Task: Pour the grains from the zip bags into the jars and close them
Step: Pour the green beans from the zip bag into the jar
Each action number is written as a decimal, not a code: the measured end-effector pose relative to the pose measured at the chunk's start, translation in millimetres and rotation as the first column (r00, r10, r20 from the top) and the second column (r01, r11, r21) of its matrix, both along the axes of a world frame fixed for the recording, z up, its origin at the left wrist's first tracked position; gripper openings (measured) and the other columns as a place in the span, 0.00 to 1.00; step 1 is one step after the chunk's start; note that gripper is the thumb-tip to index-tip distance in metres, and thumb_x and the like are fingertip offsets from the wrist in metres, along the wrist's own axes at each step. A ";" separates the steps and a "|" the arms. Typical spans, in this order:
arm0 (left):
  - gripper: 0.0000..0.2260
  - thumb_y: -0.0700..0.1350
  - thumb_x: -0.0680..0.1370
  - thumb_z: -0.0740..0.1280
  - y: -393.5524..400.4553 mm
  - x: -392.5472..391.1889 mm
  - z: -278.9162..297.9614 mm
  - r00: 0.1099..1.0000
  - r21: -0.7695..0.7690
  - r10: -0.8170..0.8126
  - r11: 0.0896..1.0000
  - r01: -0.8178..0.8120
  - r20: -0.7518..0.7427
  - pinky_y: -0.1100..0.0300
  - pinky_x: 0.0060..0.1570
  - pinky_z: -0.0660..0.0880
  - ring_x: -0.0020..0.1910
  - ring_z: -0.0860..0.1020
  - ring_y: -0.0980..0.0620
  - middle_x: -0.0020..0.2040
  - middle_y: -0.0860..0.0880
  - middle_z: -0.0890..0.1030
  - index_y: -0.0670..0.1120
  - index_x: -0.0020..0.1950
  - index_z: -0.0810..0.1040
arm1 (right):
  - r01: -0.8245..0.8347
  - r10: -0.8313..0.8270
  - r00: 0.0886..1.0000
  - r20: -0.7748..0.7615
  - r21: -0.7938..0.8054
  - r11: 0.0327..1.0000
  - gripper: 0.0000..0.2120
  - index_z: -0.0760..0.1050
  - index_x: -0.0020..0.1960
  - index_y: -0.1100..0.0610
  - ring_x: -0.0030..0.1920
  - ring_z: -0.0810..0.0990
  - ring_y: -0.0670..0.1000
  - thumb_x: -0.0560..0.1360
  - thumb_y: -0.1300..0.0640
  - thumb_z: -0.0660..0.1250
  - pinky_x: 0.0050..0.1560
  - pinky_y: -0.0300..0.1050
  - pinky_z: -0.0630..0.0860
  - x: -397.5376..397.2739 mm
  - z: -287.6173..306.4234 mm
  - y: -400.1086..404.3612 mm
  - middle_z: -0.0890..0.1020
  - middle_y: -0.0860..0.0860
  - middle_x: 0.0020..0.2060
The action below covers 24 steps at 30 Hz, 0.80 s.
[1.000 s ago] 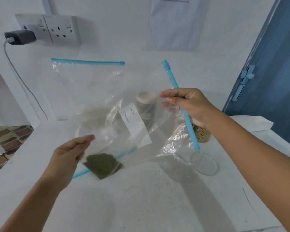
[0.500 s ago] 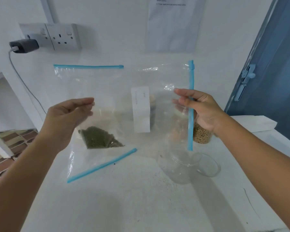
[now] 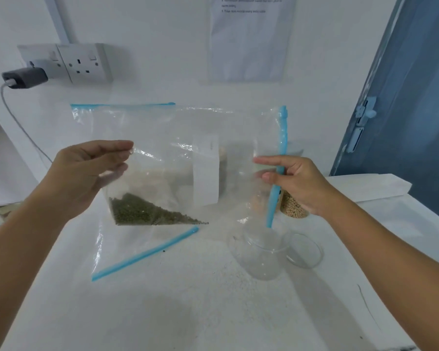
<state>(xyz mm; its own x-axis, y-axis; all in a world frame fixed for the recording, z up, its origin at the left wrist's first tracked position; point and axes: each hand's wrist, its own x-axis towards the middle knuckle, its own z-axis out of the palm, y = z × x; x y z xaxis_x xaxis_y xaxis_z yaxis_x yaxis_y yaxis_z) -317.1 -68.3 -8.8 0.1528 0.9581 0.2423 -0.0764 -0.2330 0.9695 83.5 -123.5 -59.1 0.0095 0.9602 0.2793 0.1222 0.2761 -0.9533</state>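
Clear plastic zip bag w/ blue zipper strip and white label (image 3: 188,158) is held up off the white tabletop (image 3: 188,312), turned sideways so zipper side hangs over the empty clear glass jar (image 3: 261,254); small dark-green grains (image 3: 147,211) sit heaped in the bag's lower left corner, none seen in that jar yet, so this pour is judged not started. Left hand (image 3: 86,171) pinches bag's bottom edge btwn thumb and fingers; right hand (image 3: 294,183) is closed round the zipper edge. Round clear lid (image 3: 303,249) lies just beside the jar, jar not closed. Jar of tan grains (image 3: 293,206) behind right hand looks filled; closed or not can't be told. Zip bags counted: 3, incl. 2 more (image 3: 107,127) behind/under, contents unclear. Jars: 2 sure, poss a 3rd behind the label, blurred. Loose lids: 1
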 end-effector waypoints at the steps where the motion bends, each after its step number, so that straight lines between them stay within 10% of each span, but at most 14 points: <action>1: 0.15 0.48 0.62 0.79 0.1 1.1 2.7 1.000 0.013 -0.009 1.000 0.009 0.001 0.57 0.57 0.82 0.41 0.81 0.55 0.49 0.49 0.87 0.50 0.47 0.90 | 0.007 -0.007 1.000 -0.019 -0.005 1.000 0.19 0.84 0.62 0.52 0.58 0.86 0.51 0.78 0.70 0.70 0.64 0.44 0.80 -1.1 -2.2 0.1 0.88 0.53 0.53; 24: 0.36 0.62 0.45 0.88 6.3 17.1 69.9 0.971 0.160 -0.064 0.982 0.103 -0.232 0.58 0.53 0.82 0.54 0.84 0.52 0.52 0.47 0.87 0.50 0.50 0.90 | -0.078 0.000 0.860 -0.510 -0.131 0.988 0.13 0.84 0.60 0.59 0.62 0.84 0.59 0.79 0.69 0.67 0.70 0.60 0.76 -2.7 -6.9 -12.8 0.83 0.58 0.65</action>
